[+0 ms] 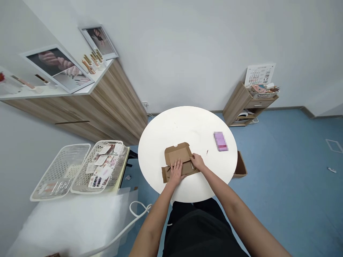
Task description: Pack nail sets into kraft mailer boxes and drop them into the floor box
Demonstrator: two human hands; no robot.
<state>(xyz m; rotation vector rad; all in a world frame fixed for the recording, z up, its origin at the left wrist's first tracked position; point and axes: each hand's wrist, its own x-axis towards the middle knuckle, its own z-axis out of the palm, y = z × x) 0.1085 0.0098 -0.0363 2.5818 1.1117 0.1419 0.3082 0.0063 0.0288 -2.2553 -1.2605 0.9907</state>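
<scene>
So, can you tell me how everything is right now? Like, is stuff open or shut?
Cardboard box: open, lid standing up.
Left hand: lying flat on the box.
Right hand: on the box's edge.
Pink packet: lying flat on the round white table.
Plastic basket: holding cards.

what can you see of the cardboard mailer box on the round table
The cardboard mailer box is brown corrugated card, open, its lid raised on the far side with a small notch in the edge. A flap juts out at the near left. It sits skewed near the person's edge of the white round table. The left hand lies flat on it; the right hand touches its right side.
</scene>
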